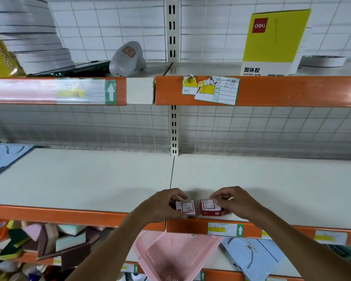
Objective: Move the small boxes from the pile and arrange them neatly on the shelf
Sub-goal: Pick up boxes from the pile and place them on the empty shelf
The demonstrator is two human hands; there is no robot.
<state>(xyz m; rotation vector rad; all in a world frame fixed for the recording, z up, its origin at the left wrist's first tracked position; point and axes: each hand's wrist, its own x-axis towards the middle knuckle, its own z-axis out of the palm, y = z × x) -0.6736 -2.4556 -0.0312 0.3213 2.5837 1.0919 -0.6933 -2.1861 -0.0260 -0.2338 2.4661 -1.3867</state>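
My left hand (162, 205) pinches the pale box (185, 208); my right hand (231, 201) pinches the red box (210, 206), at 3 o'clock beside it, on the shelf (89, 179) front edge. Likely light, rigid cardboard: grip opposite side faces.

Two small boxes side by side at the front edge of the middle shelf (251, 179), a narrow gap between: left box (185, 208) gripped by left hand (162, 205), right box (210, 206) by right hand (234, 201). Above, on the upper shelf (292, 91): stacked tape rolls (30, 35) far left, a rounded device (128, 58) right of them, a glue-stick carton (276, 41) upright further right. Below the middle shelf: piled sponges (49, 242) left, a mesh tray (176, 258) tilted in the centre, a flat packet (251, 258) right of it
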